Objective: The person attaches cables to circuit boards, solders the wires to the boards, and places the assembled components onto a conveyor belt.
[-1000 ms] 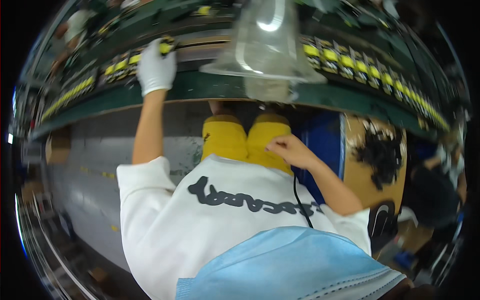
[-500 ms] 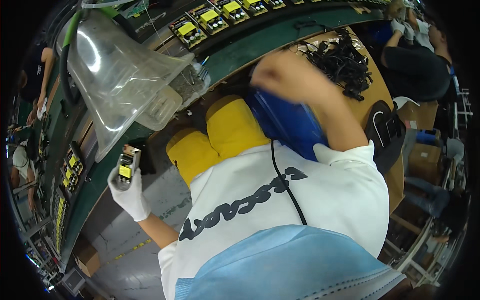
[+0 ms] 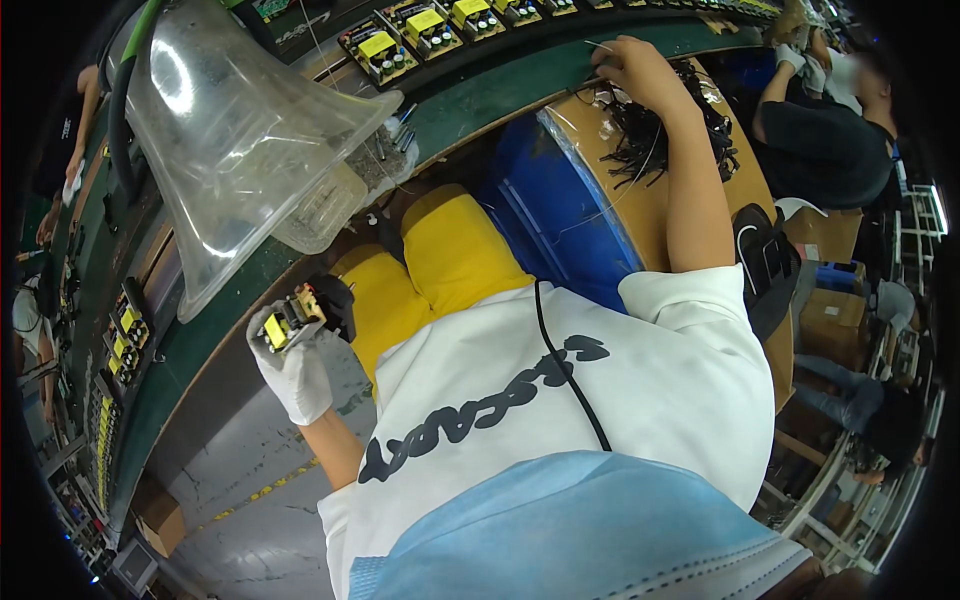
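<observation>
My left hand (image 3: pixel 293 375), in a white glove, grips a small circuit board (image 3: pixel 303 312) with a yellow-topped transformer. It is held tilted over the near side of the bench, left of my yellow-clad knees. Bare and bent at the fingers, my right hand (image 3: pixel 640 75) is at the bench edge beside a heap of black cables (image 3: pixel 640 135). A thin, pale end sticks out from its closed fingers; what it belongs to cannot be made out.
A clear plastic hood (image 3: pixel 255 130) stands on the green bench (image 3: pixel 490 90). Rows of circuit boards (image 3: pixel 427 28) line its far side. A blue bin (image 3: pixel 560 215) and a cardboard sheet (image 3: pixel 640 215) lie at my right. Other people work on both sides.
My right hand has moved away and up from above the blue bin to the bench edge, past the cables. My left hand has shifted right and tilted the circuit board.
</observation>
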`<state>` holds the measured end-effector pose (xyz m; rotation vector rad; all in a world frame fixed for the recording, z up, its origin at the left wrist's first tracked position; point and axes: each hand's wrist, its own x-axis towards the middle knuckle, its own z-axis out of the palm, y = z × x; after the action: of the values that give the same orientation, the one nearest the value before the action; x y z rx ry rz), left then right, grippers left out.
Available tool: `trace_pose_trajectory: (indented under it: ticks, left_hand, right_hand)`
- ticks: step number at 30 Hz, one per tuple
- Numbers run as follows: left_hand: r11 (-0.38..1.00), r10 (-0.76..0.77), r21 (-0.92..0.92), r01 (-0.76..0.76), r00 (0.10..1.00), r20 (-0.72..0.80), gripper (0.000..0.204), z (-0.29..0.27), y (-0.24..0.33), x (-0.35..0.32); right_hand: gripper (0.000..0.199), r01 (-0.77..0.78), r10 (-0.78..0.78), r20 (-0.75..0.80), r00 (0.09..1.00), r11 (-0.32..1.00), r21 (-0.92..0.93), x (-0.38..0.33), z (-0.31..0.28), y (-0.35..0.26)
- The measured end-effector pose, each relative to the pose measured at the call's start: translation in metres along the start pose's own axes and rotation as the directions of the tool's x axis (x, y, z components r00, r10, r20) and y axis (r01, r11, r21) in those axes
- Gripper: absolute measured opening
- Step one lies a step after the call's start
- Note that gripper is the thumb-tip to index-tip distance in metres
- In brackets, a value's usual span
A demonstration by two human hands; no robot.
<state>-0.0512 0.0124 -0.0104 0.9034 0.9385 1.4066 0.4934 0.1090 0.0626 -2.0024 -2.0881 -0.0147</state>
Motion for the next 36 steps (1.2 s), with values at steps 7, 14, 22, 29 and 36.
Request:
trace_pose_trajectory:
  ticks: [7,14,22,29,36]
  left_hand:
    - [0.964,0.088,-0.259,-0.057,0.99,0.112,0.072,0.005,0.003,0.002]
    - [0.886,-0.001,-0.459,0.061,0.991,0.13,0.075,0.0,-0.006,0.0]
    - [0.926,-0.223,-0.246,0.287,0.94,0.258,0.09,0.037,-0.013,-0.017]
    - [0.908,-0.305,-0.132,0.397,0.844,0.441,0.084,0.084,0.002,-0.024]
    - [0.931,-0.284,-0.121,0.343,0.894,0.347,0.088,0.089,0.0,-0.013]
  right_hand:
    - [0.011,0.007,0.104,-0.6,0.793,0.984,0.179,-0.014,-0.059,-0.004]
    - [0.011,0.297,0.488,-0.696,0.526,0.661,0.689,-0.035,-0.106,-0.044]
    - [0.023,-0.283,-0.248,0.405,0.88,0.413,0.866,-0.063,-0.065,-0.15]
    - [0.02,-0.361,-0.433,0.516,0.739,0.392,0.846,-0.068,-0.009,-0.204]
    - [0.014,0.075,-0.288,0.088,0.954,0.512,0.856,-0.076,-0.005,-0.239]
